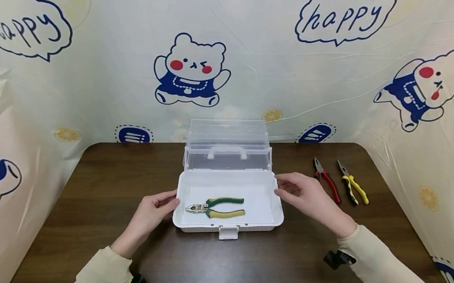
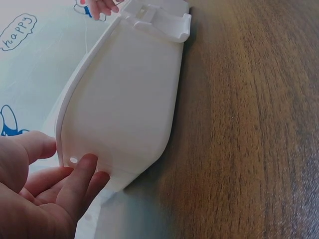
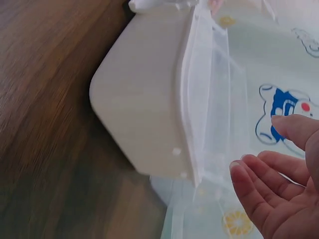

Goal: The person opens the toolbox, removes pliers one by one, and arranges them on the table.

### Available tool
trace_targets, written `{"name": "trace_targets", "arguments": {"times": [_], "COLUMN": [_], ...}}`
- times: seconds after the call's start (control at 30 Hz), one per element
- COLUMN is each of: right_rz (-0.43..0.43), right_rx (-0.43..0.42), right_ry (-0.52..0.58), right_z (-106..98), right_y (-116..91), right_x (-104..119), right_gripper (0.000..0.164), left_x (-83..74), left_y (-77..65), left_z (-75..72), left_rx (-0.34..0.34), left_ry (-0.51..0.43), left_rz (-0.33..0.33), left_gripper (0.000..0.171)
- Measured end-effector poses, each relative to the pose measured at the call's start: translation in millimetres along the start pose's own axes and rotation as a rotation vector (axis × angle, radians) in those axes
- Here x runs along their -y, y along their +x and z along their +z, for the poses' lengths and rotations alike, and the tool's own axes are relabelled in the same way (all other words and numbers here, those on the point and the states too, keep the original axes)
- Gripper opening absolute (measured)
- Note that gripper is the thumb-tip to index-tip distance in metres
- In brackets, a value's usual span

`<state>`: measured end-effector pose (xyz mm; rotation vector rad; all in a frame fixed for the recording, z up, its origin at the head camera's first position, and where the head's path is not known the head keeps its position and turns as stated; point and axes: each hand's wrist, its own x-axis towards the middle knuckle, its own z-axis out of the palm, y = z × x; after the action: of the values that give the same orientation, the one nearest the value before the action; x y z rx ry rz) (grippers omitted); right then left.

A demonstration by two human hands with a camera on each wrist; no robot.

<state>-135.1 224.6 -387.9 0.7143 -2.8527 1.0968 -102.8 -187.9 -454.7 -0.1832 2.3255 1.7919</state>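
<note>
A white plastic toolbox stands on the table with its clear lid raised at the back. Inside lies a pair of combination pliers with green and yellow handles, jaws toward the left. My left hand pinches the box's left rim; in the left wrist view the thumb is at the edge and the fingers lie against the outer wall. Beside the right rim is my right hand, fingers loosely bent. In the right wrist view this hand holds nothing, with a gap between its fingertips and the box.
Red-handled pliers and yellow-and-black long-nose pliers lie on the brown table, right of the box. A white latch hangs at the box's front. Behind the table hangs a printed cloth with bears.
</note>
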Motion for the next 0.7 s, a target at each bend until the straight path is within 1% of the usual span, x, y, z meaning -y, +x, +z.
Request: {"name": "trace_targets", "arguments": {"times": [0.17, 0.3, 0.47, 0.57, 0.7], "right_rz": [-0.067, -0.114, -0.151, -0.171, -0.181], "right_rx": [0.028, 0.08, 0.164, 0.197, 0.23], "right_ry": [0.017, 0.036, 0.031, 0.015, 0.027], "right_z": [9.4, 18.8, 30.4, 38.2, 48.5], "right_y": [3.2, 7.5, 14.4, 18.1, 21.9], "right_x": [8.6, 14.8, 20.7, 24.3, 27.9], "right_gripper": [0.029, 0.027, 0.032, 0.035, 0.039], "left_x": [0.8, 1.6, 0.9, 1.5, 2.1], "left_y": [0.8, 1.1, 0.8, 1.5, 1.5], "left_z": [-0.3, -0.6, 0.0, 0.8, 1.6], "left_rx": [0.0, 0.0, -0.007, -0.01, -0.016], "left_ry": [-0.001, 0.0, 0.011, 0.013, 0.014], "left_rz": [0.004, 0.0, 0.001, 0.006, 0.006], "left_gripper": [0.044, 0.044, 0.043, 0.043, 0.043]}}
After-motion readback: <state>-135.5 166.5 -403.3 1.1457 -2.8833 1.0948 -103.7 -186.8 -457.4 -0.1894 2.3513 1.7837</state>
